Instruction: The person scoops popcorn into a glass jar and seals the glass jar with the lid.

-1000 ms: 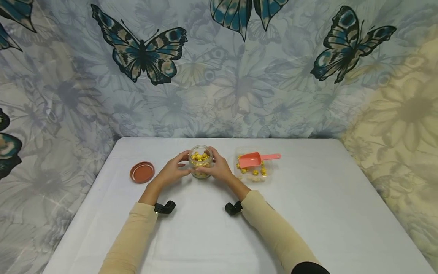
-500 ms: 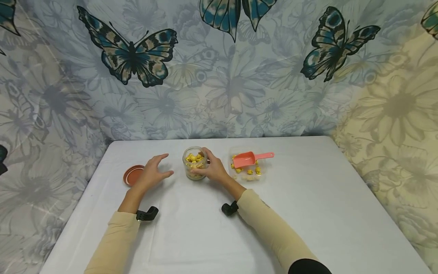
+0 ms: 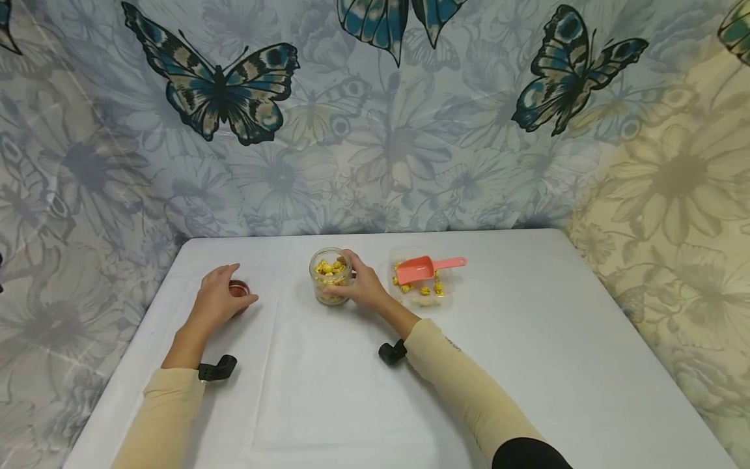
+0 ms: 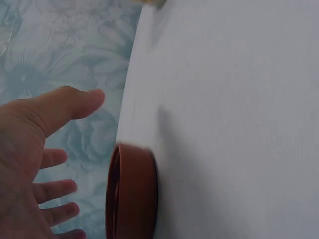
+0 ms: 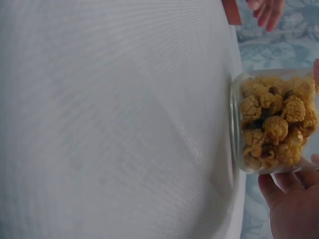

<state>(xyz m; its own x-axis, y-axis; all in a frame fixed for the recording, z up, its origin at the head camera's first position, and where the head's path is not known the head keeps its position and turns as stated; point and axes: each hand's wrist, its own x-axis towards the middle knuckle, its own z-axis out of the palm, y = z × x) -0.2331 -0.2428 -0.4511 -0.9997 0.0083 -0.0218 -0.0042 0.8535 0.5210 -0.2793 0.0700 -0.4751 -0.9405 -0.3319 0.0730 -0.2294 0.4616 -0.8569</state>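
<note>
A glass jar of yellow, caramel-coloured popcorn stands uncovered near the back of the table. My right hand holds the jar from its right side, thumb toward the front and fingers round the back. At the left, my left hand hovers over a reddish-brown jar lid and hides much of it. In the left wrist view the lid lies on the table with its hollow side up. The thumb and fingers of the left hand are spread there, with a gap before the lid.
Right of the jar is a clear plastic tray with several popcorn pieces. A coral-pink scoop lies across it, handle pointing right. A white cloth covers the table, and a butterfly-patterned backdrop rises behind its back edge.
My left hand has let go of the jar and moved left to the lid. The right hand stays on the jar. The head view has shifted slightly.
</note>
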